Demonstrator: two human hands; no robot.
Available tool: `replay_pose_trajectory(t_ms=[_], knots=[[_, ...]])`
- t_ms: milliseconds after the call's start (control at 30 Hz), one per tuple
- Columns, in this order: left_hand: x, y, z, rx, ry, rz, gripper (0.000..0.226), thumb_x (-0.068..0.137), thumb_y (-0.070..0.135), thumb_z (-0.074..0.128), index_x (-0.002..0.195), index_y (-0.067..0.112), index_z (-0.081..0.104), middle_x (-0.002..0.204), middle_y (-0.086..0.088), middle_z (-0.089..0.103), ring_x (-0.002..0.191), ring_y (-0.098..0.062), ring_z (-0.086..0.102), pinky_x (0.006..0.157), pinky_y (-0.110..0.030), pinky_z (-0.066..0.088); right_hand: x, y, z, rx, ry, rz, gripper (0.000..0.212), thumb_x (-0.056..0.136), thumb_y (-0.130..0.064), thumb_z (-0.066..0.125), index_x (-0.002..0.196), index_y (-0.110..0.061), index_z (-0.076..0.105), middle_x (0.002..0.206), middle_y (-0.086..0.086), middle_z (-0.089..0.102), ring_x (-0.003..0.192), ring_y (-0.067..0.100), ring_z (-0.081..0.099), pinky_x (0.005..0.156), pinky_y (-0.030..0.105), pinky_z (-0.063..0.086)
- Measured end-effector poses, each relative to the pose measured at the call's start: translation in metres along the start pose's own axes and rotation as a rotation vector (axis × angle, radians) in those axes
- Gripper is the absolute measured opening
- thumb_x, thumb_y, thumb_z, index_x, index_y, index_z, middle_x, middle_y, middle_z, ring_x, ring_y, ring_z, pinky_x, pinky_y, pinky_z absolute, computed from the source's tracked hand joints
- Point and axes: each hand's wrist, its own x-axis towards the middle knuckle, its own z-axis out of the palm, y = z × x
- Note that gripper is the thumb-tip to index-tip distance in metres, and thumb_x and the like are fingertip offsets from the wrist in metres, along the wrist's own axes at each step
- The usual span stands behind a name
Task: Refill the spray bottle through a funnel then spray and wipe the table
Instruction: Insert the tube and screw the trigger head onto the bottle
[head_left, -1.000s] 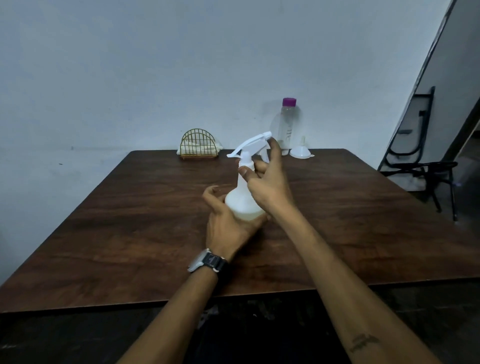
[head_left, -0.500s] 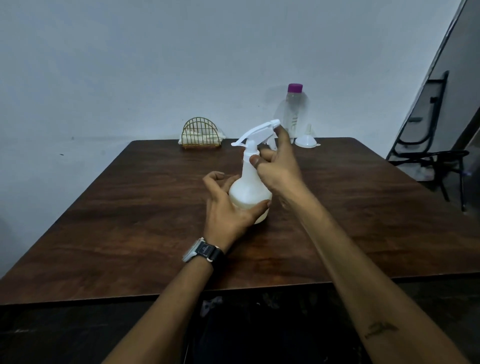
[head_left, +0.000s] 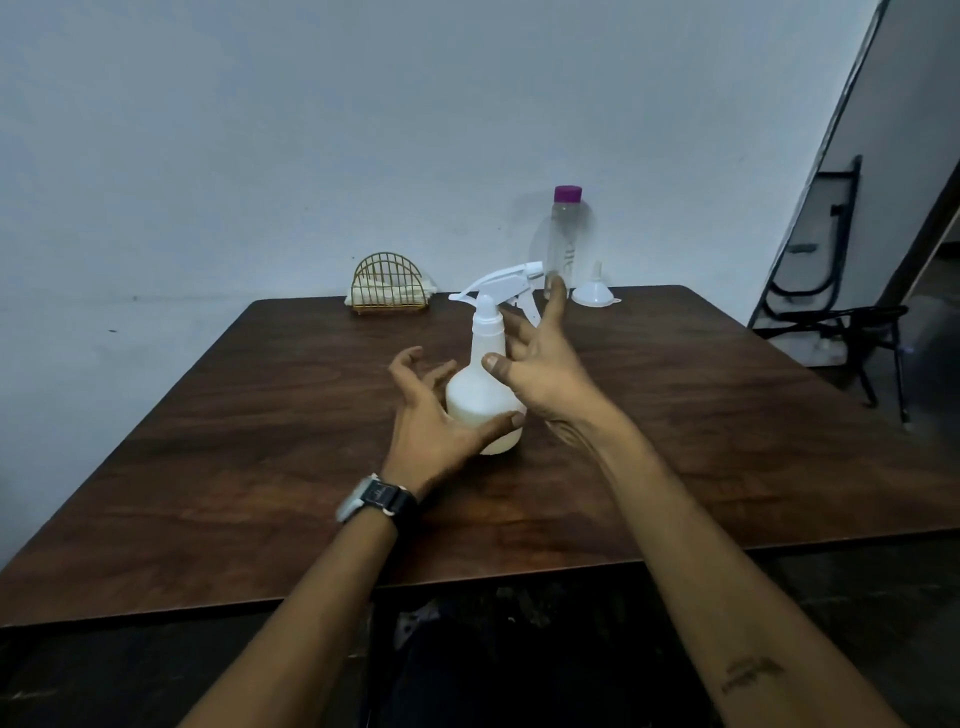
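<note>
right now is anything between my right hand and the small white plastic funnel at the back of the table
Nothing visible lies between the right hand and the white plastic funnel, only the brown wooden table. The clear bottle with the purple cap stands close on the funnel's left.

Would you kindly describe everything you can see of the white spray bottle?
The spray bottle is translucent white plastic: a bulbous body, a narrow neck and a trigger head fitted on top, nozzle pointing right. It stands upright on the wooden table. The left hand lays its thumb across the lower front; the right hand spreads open beside the neck.
</note>
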Motion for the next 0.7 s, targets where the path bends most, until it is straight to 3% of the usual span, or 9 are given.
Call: replay_pose_trajectory(t_ms=[100,167,267,367,433,533,600,700], knots=[[0.002,-0.003,-0.002,0.022,-0.105,-0.002,0.129,0.056,0.048,0.098,0.149,0.025,0.011,0.142,0.029,0.045,0.133,-0.011,0.052,0.115,-0.039,0.042,-0.001,0.006,0.001,-0.001,0.050,-0.009,0.126,0.092,0.000,0.074,0.162,-0.032,-0.025,0.144,-0.004,0.061,0.136,0.021,0.061,0.119,0.048,0.045],[-0.001,-0.001,0.004,0.019,-0.025,-0.008,0.131,0.052,0.048,0.099,0.147,0.025,0.012,0.133,0.018,0.055,0.123,-0.013,0.059,0.106,-0.037,0.049,-0.003,0.009,0.004,-0.028,0.107,-0.055,0.127,0.088,-0.017,0.082,0.164,-0.030,-0.018,0.120,-0.014,0.070,0.125,0.019,0.067,0.115,0.048,0.048],[-0.012,0.008,0.020,0.076,0.163,-0.010,0.126,0.052,0.047,0.098,0.146,0.017,0.018,0.131,-0.001,0.051,0.119,-0.023,0.057,0.088,-0.032,0.048,-0.004,0.011,0.013,-0.053,0.151,-0.107,0.117,0.093,-0.018,0.080,0.165,-0.024,-0.012,0.098,-0.015,0.073,0.110,0.019,0.072,0.109,0.042,0.051],[-0.025,0.010,0.033,0.123,0.198,0.011,0.129,0.049,0.062,0.087,0.145,0.016,0.015,0.141,-0.010,0.037,0.127,-0.030,0.040,0.099,-0.040,0.044,-0.002,0.018,0.013,-0.011,0.174,-0.156,0.102,0.097,-0.009,0.072,0.165,-0.023,-0.002,0.099,-0.006,0.074,0.105,0.023,0.073,0.105,0.043,0.053],[-0.029,0.010,0.034,0.124,0.204,0.034,0.130,0.046,0.069,0.085,0.143,0.021,0.013,0.136,-0.006,0.037,0.123,-0.022,0.038,0.105,-0.046,0.043,0.002,0.022,0.006,0.043,0.176,-0.156,0.095,0.098,0.000,0.068,0.164,-0.020,0.003,0.110,0.002,0.072,0.105,0.023,0.073,0.105,0.042,0.054],[-0.024,0.012,0.028,0.090,0.178,0.051,0.135,0.048,0.064,0.093,0.147,0.022,0.011,0.138,-0.001,0.036,0.125,-0.016,0.038,0.104,-0.033,0.041,0.004,0.020,-0.006,0.111,0.132,-0.132,0.091,0.097,0.011,0.063,0.163,-0.018,0.007,0.130,0.017,0.068,0.117,0.035,0.071,0.109,0.044,0.053],[-0.013,0.013,0.021,0.014,0.056,0.055,0.136,0.052,0.055,0.097,0.149,0.023,0.006,0.149,0.002,0.034,0.135,-0.012,0.040,0.108,-0.030,0.039,0.003,0.018,-0.015,0.127,0.060,-0.132,0.079,0.100,0.014,0.056,0.158,-0.022,0.016,0.126,0.015,0.071,0.127,0.039,0.066,0.116,0.050,0.047],[0.001,0.011,0.009,-0.078,-0.173,0.037,0.131,0.056,0.055,0.094,0.145,0.045,-0.001,0.158,0.008,0.038,0.140,-0.005,0.043,0.118,-0.039,0.038,0.001,0.013,-0.027,0.102,-0.054,-0.100,0.059,0.104,0.013,0.046,0.153,-0.015,0.029,0.116,0.004,0.077,0.126,0.030,0.068,0.118,0.049,0.045]])
